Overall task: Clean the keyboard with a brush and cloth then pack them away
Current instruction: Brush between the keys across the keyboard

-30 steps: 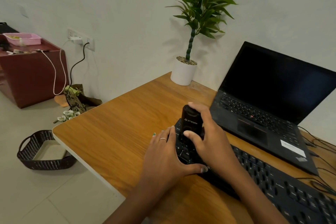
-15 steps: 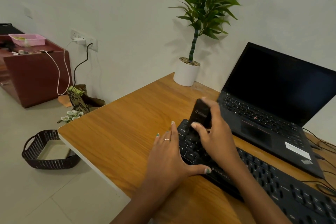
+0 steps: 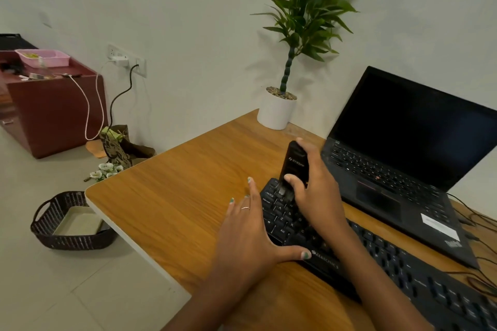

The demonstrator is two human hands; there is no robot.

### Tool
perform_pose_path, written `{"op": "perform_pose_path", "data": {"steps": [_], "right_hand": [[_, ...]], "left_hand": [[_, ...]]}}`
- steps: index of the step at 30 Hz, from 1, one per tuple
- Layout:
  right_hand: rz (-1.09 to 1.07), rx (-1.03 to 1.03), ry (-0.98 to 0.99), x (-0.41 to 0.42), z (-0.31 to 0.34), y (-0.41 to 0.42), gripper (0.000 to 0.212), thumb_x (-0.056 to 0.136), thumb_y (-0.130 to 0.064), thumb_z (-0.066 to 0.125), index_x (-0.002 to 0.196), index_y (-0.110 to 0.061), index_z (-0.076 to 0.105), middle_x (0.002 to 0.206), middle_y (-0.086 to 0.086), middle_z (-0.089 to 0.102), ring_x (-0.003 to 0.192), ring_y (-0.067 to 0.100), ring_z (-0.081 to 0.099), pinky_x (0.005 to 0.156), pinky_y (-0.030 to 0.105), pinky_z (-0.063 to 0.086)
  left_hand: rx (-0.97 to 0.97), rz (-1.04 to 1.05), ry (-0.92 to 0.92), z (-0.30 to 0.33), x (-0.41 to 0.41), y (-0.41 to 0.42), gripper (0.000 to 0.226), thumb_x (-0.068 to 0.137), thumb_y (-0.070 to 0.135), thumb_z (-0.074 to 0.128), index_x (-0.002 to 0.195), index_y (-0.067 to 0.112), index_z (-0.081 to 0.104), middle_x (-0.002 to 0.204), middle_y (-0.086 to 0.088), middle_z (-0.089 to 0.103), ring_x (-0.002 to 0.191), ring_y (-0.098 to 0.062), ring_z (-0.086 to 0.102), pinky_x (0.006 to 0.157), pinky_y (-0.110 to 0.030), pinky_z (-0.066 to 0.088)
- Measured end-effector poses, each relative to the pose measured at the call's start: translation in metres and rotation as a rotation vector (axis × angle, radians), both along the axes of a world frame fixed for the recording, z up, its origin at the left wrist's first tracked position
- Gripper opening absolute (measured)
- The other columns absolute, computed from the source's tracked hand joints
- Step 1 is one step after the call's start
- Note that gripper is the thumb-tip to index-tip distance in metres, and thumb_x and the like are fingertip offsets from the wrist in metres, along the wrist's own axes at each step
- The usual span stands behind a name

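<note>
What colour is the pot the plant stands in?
White. The plant pot shows plainly in the head view, on the desk's far corner beside the laptop.

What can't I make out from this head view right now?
- Brush bristles: blurred where they meet the keyboard, head view.
- Keyboard's right end: cut off by the frame's edge.
- Keys under the right hand: hidden by it.
- Cloth: not visible anywhere.
- Wicker basket: partly hidden behind the desk.
</note>
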State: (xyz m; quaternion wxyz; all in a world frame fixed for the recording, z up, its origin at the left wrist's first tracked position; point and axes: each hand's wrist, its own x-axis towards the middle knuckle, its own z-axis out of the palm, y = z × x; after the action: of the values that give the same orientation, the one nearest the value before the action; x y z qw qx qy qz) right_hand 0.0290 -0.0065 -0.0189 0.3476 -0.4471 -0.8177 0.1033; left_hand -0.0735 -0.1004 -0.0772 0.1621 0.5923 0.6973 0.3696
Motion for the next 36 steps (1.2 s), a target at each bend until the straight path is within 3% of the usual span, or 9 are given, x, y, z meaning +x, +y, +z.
{"op": "perform_pose_path", "data": {"steps": [5, 9, 13, 18, 22, 26, 29, 33, 36], "right_hand": [[0.122, -0.001, -0.023, -0.005, -0.005, -0.005, 0.063, 0.087, -0.02, 0.063, 0.137, -0.036, 0.027, 0.122, -0.009, 0.05, 0.095, 0.006, 0.054, 0.064, 0.009, 0.041], [0.004, -0.016, 0.047, -0.006, -0.002, 0.009, 0.061, 0.088, -0.022, 0.06, 0.137, -0.036, 0.026, 0.114, -0.001, 0.056, 0.092, 0.015, 0.06, 0.069, 0.027, 0.051], [0.165, -0.021, -0.039, -0.015, -0.001, -0.007, 0.064, 0.087, -0.021, 0.063, 0.135, -0.041, 0.026, 0.114, -0.014, 0.046, 0.093, 0.008, 0.055, 0.067, 0.018, 0.048], [0.028, -0.035, 0.032, -0.014, 0.0, 0.011, 0.062, 0.088, -0.022, 0.061, 0.136, -0.037, 0.026, 0.115, 0.0, 0.055, 0.097, 0.018, 0.059, 0.076, 0.033, 0.053], [0.157, -0.07, -0.017, -0.016, 0.001, 0.002, 0.064, 0.086, -0.021, 0.064, 0.136, -0.039, 0.027, 0.118, -0.007, 0.051, 0.096, 0.011, 0.056, 0.072, 0.026, 0.052], [0.025, -0.079, 0.048, -0.007, 0.003, 0.014, 0.063, 0.087, -0.023, 0.063, 0.137, -0.035, 0.026, 0.106, -0.004, 0.054, 0.089, 0.014, 0.06, 0.068, 0.026, 0.05], [0.164, -0.113, 0.012, -0.01, 0.002, -0.007, 0.065, 0.085, -0.022, 0.065, 0.134, -0.041, 0.027, 0.11, -0.009, 0.052, 0.087, 0.004, 0.057, 0.064, 0.019, 0.05], [0.066, -0.052, 0.027, -0.009, 0.001, -0.003, 0.064, 0.087, -0.024, 0.062, 0.135, -0.04, 0.024, 0.112, -0.005, 0.053, 0.089, 0.013, 0.06, 0.072, 0.034, 0.056], [0.09, -0.052, 0.017, -0.009, 0.0, -0.007, 0.064, 0.087, -0.024, 0.063, 0.135, -0.04, 0.024, 0.111, -0.004, 0.055, 0.088, 0.012, 0.06, 0.069, 0.031, 0.055]], "left_hand": [[-0.013, -0.008, -0.001, 0.003, 0.0, -0.003, 0.151, 0.052, 0.089, 0.061, 0.146, 0.015, -0.031, 0.162, 0.003, 0.017, 0.148, -0.009, 0.011, 0.114, -0.025, -0.009], [-0.025, -0.004, 0.015, 0.004, 0.0, -0.002, 0.151, 0.052, 0.089, 0.062, 0.147, 0.013, -0.029, 0.162, 0.002, 0.017, 0.149, -0.01, 0.011, 0.114, -0.025, -0.009], [-0.034, -0.006, 0.017, 0.004, 0.0, -0.002, 0.15, 0.053, 0.089, 0.06, 0.147, 0.014, -0.029, 0.163, 0.0, 0.012, 0.149, -0.012, 0.008, 0.115, -0.027, -0.008], [-0.037, 0.005, 0.026, 0.005, 0.001, -0.002, 0.151, 0.053, 0.088, 0.062, 0.147, 0.013, -0.029, 0.162, 0.0, 0.016, 0.149, -0.012, 0.01, 0.114, -0.026, -0.009], [-0.034, -0.006, 0.027, 0.003, 0.0, -0.001, 0.15, 0.053, 0.089, 0.061, 0.147, 0.014, -0.03, 0.163, 0.001, 0.015, 0.149, -0.011, 0.009, 0.116, -0.028, -0.007], [-0.036, -0.009, 0.017, 0.004, 0.0, -0.001, 0.15, 0.053, 0.087, 0.063, 0.148, 0.013, -0.028, 0.162, 0.002, 0.016, 0.149, -0.01, 0.01, 0.114, -0.026, -0.01], [-0.03, -0.002, 0.022, 0.002, 0.001, -0.001, 0.151, 0.053, 0.089, 0.062, 0.147, 0.014, -0.029, 0.162, 0.002, 0.017, 0.149, -0.01, 0.01, 0.117, -0.029, -0.008], [-0.021, 0.003, 0.029, 0.002, 0.0, -0.001, 0.151, 0.053, 0.088, 0.062, 0.147, 0.012, -0.029, 0.162, 0.001, 0.019, 0.148, -0.01, 0.012, 0.116, -0.027, -0.009], [-0.026, -0.003, 0.024, 0.002, 0.001, -0.002, 0.151, 0.053, 0.089, 0.062, 0.146, 0.013, -0.03, 0.162, 0.002, 0.019, 0.149, -0.01, 0.011, 0.119, -0.03, -0.007]]}}
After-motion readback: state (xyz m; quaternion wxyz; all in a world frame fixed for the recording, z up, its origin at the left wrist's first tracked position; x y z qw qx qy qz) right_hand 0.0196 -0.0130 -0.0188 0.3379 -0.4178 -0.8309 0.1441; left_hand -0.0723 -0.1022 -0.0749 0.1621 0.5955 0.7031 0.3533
